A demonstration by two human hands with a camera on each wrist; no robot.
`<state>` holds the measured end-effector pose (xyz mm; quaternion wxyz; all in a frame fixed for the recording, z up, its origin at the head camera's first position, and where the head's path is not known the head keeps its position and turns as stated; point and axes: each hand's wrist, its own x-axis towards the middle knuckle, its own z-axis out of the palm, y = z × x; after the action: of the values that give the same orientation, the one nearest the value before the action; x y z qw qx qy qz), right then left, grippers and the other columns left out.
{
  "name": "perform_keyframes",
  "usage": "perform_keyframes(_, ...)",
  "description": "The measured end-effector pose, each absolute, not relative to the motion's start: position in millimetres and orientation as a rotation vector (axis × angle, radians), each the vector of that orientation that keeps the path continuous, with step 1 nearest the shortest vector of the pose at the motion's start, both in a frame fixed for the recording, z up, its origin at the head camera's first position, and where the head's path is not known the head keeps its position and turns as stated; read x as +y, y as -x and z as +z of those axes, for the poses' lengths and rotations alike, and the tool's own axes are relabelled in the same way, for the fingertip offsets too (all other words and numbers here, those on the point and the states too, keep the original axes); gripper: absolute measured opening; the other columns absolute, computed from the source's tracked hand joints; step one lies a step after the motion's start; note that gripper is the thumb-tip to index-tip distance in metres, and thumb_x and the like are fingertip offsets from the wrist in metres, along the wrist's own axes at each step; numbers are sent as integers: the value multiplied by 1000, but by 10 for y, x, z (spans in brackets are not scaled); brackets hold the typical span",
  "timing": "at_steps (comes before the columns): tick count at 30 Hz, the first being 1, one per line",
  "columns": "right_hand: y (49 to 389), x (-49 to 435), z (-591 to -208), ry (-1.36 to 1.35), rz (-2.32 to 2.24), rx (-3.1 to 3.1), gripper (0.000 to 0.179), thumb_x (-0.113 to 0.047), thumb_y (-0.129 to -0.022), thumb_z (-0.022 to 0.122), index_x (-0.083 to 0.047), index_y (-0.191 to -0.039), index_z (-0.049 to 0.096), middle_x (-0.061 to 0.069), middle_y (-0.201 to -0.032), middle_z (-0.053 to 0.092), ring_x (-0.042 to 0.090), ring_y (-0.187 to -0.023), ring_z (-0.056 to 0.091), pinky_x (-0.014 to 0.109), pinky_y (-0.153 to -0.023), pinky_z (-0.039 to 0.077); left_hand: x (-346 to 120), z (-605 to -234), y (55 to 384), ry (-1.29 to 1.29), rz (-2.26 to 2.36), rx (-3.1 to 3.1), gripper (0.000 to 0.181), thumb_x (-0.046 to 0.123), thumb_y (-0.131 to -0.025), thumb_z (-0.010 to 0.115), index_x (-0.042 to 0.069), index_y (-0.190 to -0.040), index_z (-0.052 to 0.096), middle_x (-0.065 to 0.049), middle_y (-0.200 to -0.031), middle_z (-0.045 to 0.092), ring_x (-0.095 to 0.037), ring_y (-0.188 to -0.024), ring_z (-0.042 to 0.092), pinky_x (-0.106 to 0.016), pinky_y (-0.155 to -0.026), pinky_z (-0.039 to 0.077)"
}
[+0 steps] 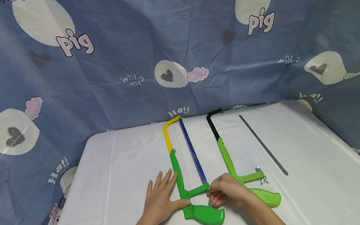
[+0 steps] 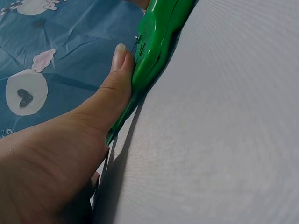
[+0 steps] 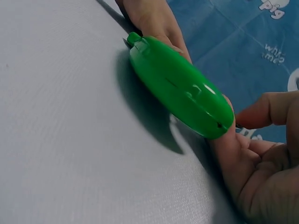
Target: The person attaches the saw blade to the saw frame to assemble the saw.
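Note:
A hacksaw with a green frame (image 1: pixel 179 177), yellow front arm and blue blade (image 1: pixel 192 148) lies on the white table. My left hand (image 1: pixel 160 198) rests at its left side, fingers spread and straight. The left thumb (image 2: pixel 119 70) presses on the green frame near the handle (image 1: pixel 209 215). At the near end of the blade, my right hand (image 1: pixel 228 190) curls its fingers and pinches the small metal wing nut (image 1: pixel 208 193), mostly hidden by the fingertips. In the right wrist view the green handle (image 3: pixel 182 88) stands in front, partly covering the fingers.
To the right lies a second hacksaw with a light green frame (image 1: pixel 226 156), black front arm and its own wing nut (image 1: pixel 265 180); its handle (image 1: pixel 268 196) is beside my right forearm. A loose grey blade (image 1: pixel 263 145) lies farther right. A blue printed cloth (image 1: pixel 118 51) hangs behind the table.

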<state>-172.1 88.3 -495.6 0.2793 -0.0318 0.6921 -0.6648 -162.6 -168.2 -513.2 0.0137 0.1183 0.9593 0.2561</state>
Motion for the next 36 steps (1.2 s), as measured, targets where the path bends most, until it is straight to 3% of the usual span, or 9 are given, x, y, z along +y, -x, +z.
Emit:
perform_keyframes(7, 1776, 954, -5001, 94, -1794, 1689, 27, -3, -87, 52, 19, -95, 63, 3, -66, 69, 8, -55, 66, 22, -55, 58, -1672, -5136, 1619, -356, 814, 2987, 106, 72, -69, 73, 20, -155, 37, -4, -164, 29, -36, -155, 13, -63, -122, 2)
perform_keyframes(15, 1824, 986, -5009, 66, -1800, 1564, 21, -1, -89, 48, 11, -92, 65, 7, -71, 72, 13, -64, 72, 25, -62, 61, -1677, -5151, 1626, -369, 808, 2993, 106, 72, -70, 73, 21, -155, 36, -5, -164, 29, -36, -155, 13, -63, -122, 2)
perform_keyframes(26, 1772, 987, -5027, 148, -1743, 1618, 26, -3, -95, 45, 14, -97, 63, 5, -68, 71, 10, -61, 71, 25, -61, 61, -1692, -5155, 1607, -388, 791, 3004, 102, 71, -71, 73, 21, -154, 39, -5, -164, 31, -38, -154, 15, -64, -122, 5)
perform_keyframes(30, 1694, 926, -4965, 153, -1675, 1861, 26, -6, -94, 49, 13, -95, 66, 5, -63, 68, 9, -52, 64, 24, -53, 58, -1693, -5163, 1608, -403, 793, 3015, 102, 71, -71, 72, 21, -154, 39, -5, -163, 31, -38, -154, 16, -64, -121, 6)
perform_keyframes(36, 1536, 760, -4834, 304, -1075, 2747, 13, -13, -86, 62, -8, -75, 69, -3, -57, 58, 9, -49, 50, 25, -43, 43, -1701, -5188, 1632, -398, 769, 3025, 104, 74, -72, 70, 22, -155, 36, -3, -164, 30, -36, -155, 15, -64, -122, 5)
